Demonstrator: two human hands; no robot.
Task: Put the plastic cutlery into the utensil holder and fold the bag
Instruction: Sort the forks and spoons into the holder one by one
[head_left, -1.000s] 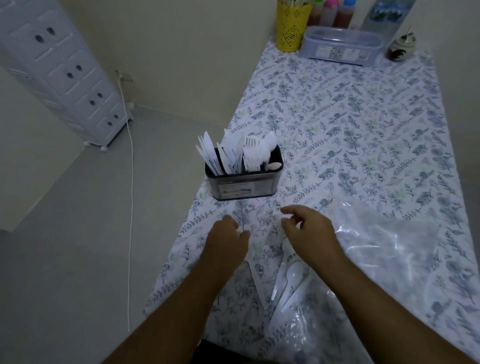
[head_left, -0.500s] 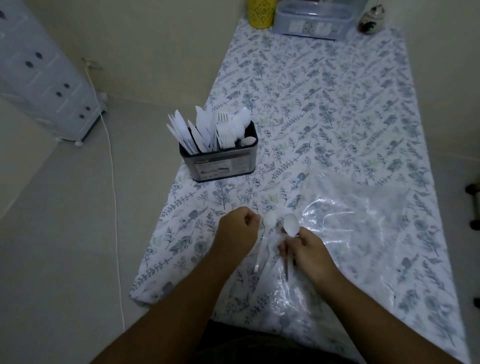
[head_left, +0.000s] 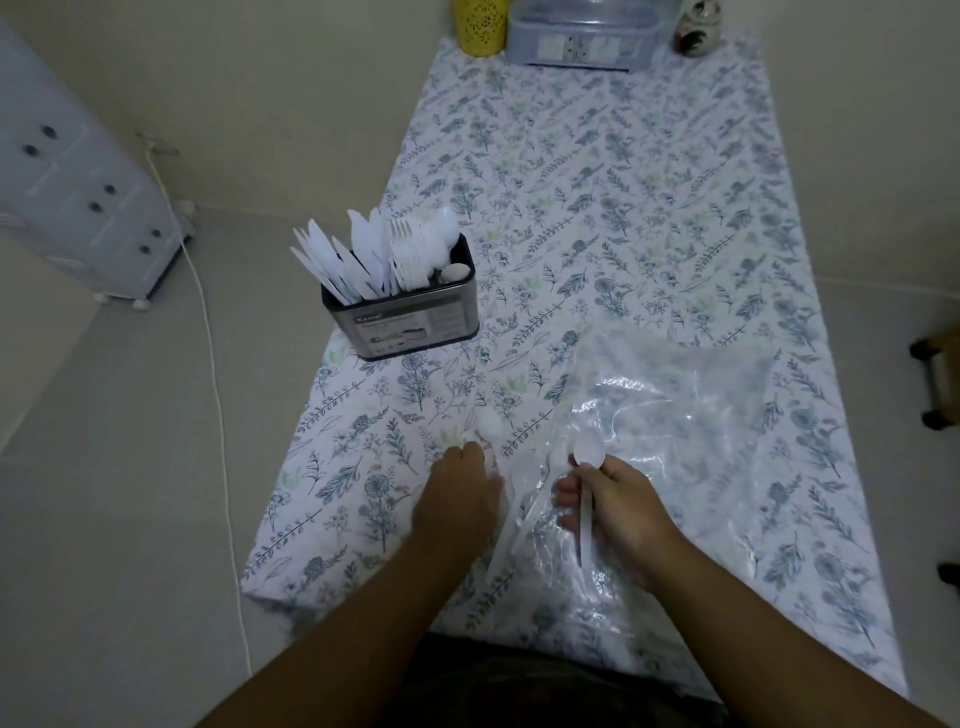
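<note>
- A white drawer cabinet (head_left: 78, 192) is standing at the upper left of the frame, with a white cord (head_left: 218, 415) trailing down the floor beside it.
- The utensil holder (head_left: 410, 317) is sitting near the left edge of the worktop (head_left: 623, 208), left of centre in the frame; its label is showing the word "Kasso", and the smaller print is too small to read.
- White plastic knives, forks and spoons (head_left: 384, 260) are standing upright in the holder, fanning out.
- The left hand (head_left: 462, 499) is lying knuckles up at lower centre, fingers curled closed around a white spoon (head_left: 488, 423) whose bowl is poking out past the fingertips.
- More white cutlery (head_left: 514, 509) is lying between the two hands, at the edge of the bag.
- The right hand (head_left: 618, 509) is gripping another spoon (head_left: 587, 467), bowl pointing up the frame and handle running back under the palm.
- The clear plastic bag (head_left: 691, 415) is lying crumpled on the worktop at centre right, under and beyond the right hand.
- A yellow container (head_left: 480, 26), a lidded box (head_left: 582, 41) with unreadable labels and a small jar (head_left: 698, 31) are lining the top edge.
</note>
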